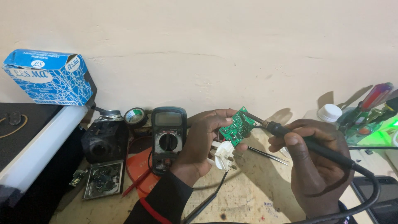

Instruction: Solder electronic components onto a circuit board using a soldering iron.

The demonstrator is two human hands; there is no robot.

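Two hands at work: my left hand (199, 141) has its fingers clamped on a green circuit board (237, 127) (white plug (223, 154) beneath) above the rough wooden desk (248, 195); my right hand (317, 166) grips a black soldering iron (290, 135), tip touching the board.

We are looking down from head height, close over the desk (248, 195), facing the pale wall (207, 45) along its far edge.

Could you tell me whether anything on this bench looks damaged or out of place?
The blue box sits tilted, its end flap torn open, and the wooden bench shows dark burn spots near its front edge. Nothing else stands out.
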